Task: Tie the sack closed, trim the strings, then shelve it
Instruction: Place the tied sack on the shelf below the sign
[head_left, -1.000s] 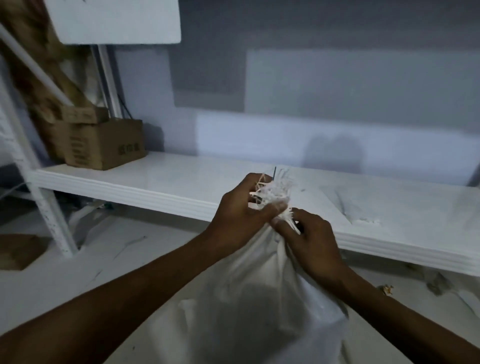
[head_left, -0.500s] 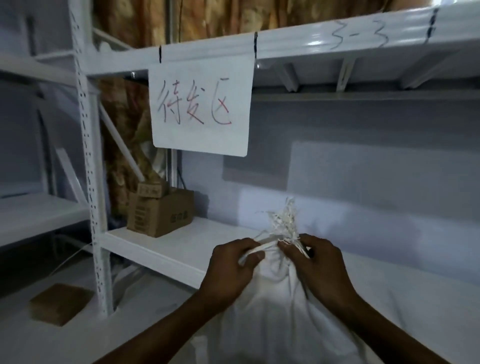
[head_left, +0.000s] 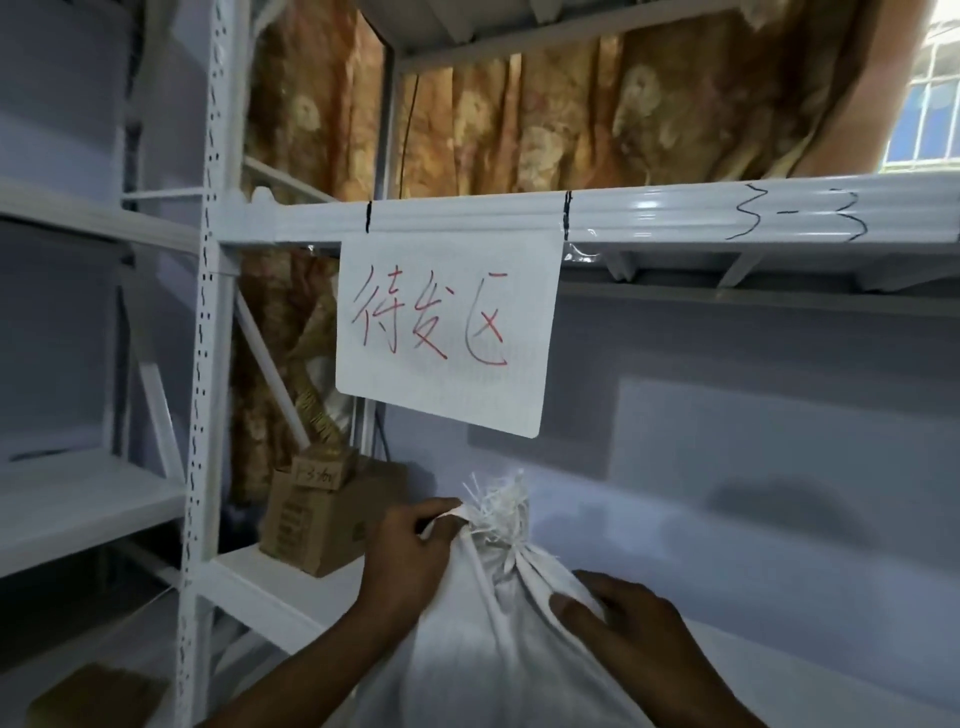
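The left hand (head_left: 410, 564) pinches the tied top of the sack (head_left: 493, 654). The right hand (head_left: 641, 642) grips its side. The sack is just by the low shelf (head_left: 260, 582). Best to lift with both hands and set it flat.

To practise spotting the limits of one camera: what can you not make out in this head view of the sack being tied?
Head view only:
- Sack bottom: cut off by the lower edge, so what it rests on is unknown.
- Knot under the frayed strings: covered by strands and the left hand.
- Right hand grip: fingertips sink behind fabric.
- Print on the cardboard box: too small, dim.
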